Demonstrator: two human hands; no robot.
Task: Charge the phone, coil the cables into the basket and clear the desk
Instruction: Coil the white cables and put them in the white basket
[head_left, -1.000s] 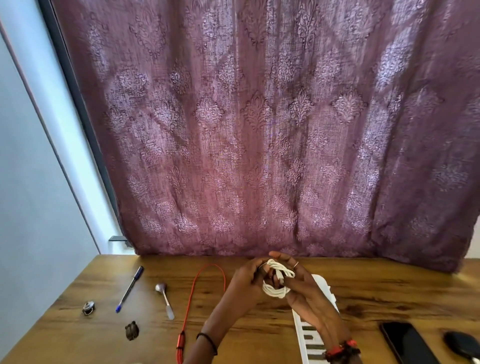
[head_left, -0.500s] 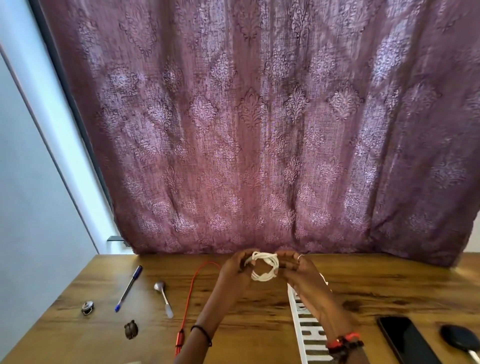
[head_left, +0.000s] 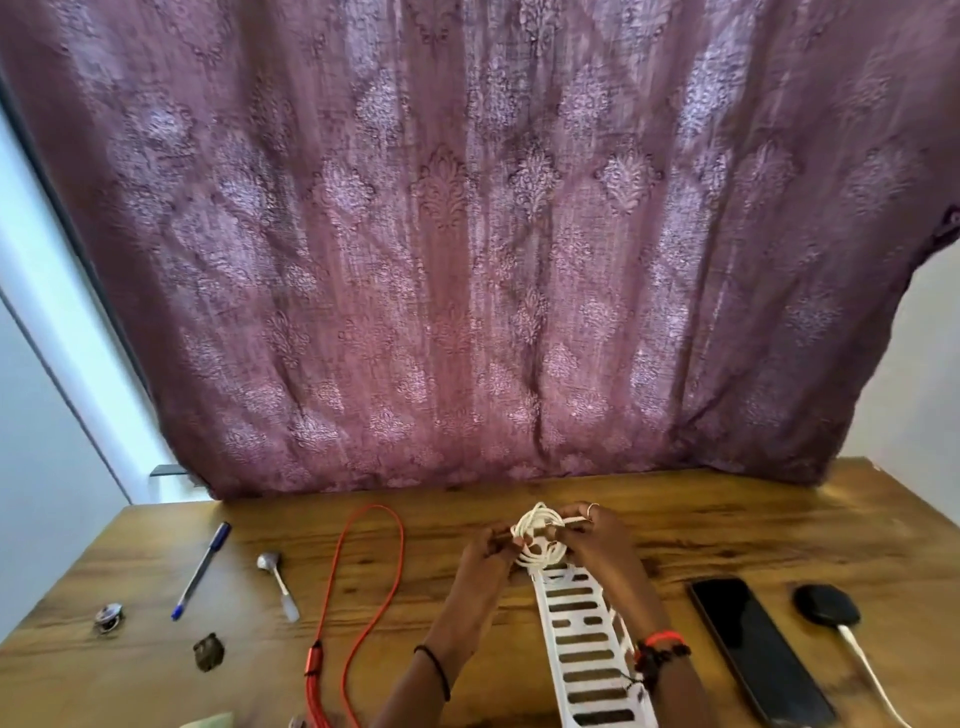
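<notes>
A coiled white cable (head_left: 537, 540) hangs between both hands, just above the far end of the white slotted basket (head_left: 584, 644). My left hand (head_left: 485, 558) pinches the coil's left side. My right hand (head_left: 602, 540) grips its right side and the loose end. A red cable (head_left: 363, 587) lies in a long loop on the wooden desk (head_left: 727, 525), left of my left arm. The black phone (head_left: 756, 649) lies face up to the right of the basket. Beside it sits a black charger puck (head_left: 826, 605) with a white lead (head_left: 867, 670).
At the desk's left lie a blue pen (head_left: 202, 569), a spoon (head_left: 278, 584), a small metal piece (head_left: 108, 617) and a dark lump (head_left: 209, 652). A purple curtain (head_left: 467, 234) hangs behind the desk's far edge.
The hands turned the white coil and drew slightly apart. The view tilted down and right, bringing more of the desk, phone and charger into sight.
</notes>
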